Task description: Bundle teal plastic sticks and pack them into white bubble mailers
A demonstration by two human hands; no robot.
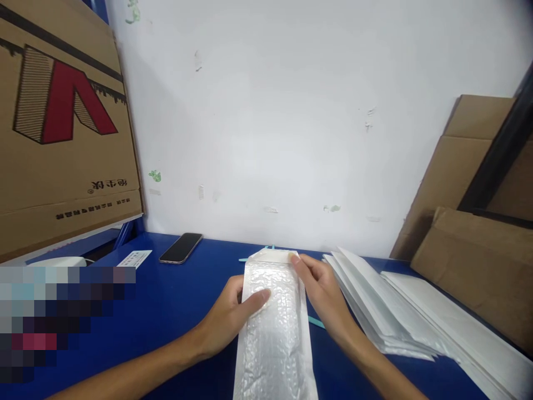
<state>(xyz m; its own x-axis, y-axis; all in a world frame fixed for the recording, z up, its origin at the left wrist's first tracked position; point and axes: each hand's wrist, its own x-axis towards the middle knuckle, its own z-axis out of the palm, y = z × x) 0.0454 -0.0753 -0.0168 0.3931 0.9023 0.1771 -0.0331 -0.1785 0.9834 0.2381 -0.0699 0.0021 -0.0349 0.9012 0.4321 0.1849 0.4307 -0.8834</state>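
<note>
A white bubble mailer (277, 333) is held up lengthwise in front of me, its flap end pointing away. My left hand (241, 305) grips its left edge, thumb lying across the front and fingers hidden behind. At the top right corner, my right hand (314, 278) pinches the mailer by the flap (270, 256), thumb on the front. Whether anything is inside the mailer I cannot tell. Light blue strips (315, 321) lie on the blue table, partly behind the mailer.
To the right lies a stack of white mailers (375, 300), with cardboard (478, 266) leaning beyond it. A phone (181, 248) and a printed card (135, 258) rest on the blue table (166, 300). A large printed carton (70, 122) stands at left; a white wall (270, 122) closes the back.
</note>
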